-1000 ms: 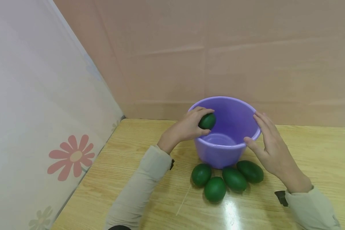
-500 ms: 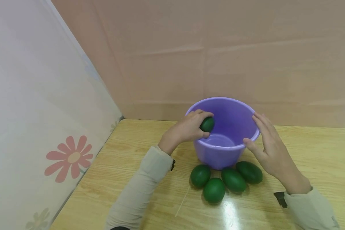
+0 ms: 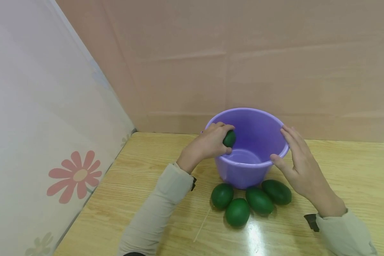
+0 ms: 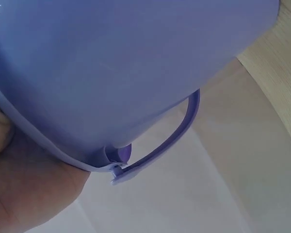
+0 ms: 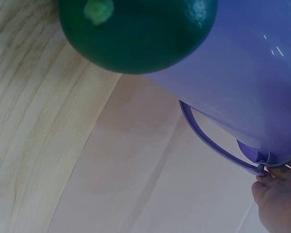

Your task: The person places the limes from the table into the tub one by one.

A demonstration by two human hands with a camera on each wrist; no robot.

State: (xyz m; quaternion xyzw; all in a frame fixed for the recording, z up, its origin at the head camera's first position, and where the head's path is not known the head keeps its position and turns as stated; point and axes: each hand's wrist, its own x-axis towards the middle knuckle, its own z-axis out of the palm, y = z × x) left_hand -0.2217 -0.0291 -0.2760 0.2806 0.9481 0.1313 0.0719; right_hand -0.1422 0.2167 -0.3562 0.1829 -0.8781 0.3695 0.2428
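Note:
In the head view my left hand (image 3: pixel 212 140) grips a dark green avocado (image 3: pixel 229 139) over the left side of a purple bucket (image 3: pixel 243 170), inside its rim. My right hand (image 3: pixel 302 167) rests against the bucket's right rim, its fingers fairly straight and the thumb spread toward the front. Several more avocados (image 3: pixel 238 212) lie on the table just before the bucket. One avocado (image 5: pixel 136 34) looms close in the right wrist view. The bucket's handle (image 4: pixel 179 131) hangs down at the back in the left wrist view; the held avocado is hidden there.
The pale wood table (image 3: pixel 137 174) runs back to a tan cloth-like wall (image 3: pixel 179 71). On the left stands a white panel with printed flowers (image 3: pixel 75 176). A thin pale strip (image 3: pixel 201 225) lies on the table left of the avocados.
My left hand has shifted slightly down and left, still holding the avocado at the bucket's rim. The bucket's left rim has moved slightly left; my right hand remains against the rim.

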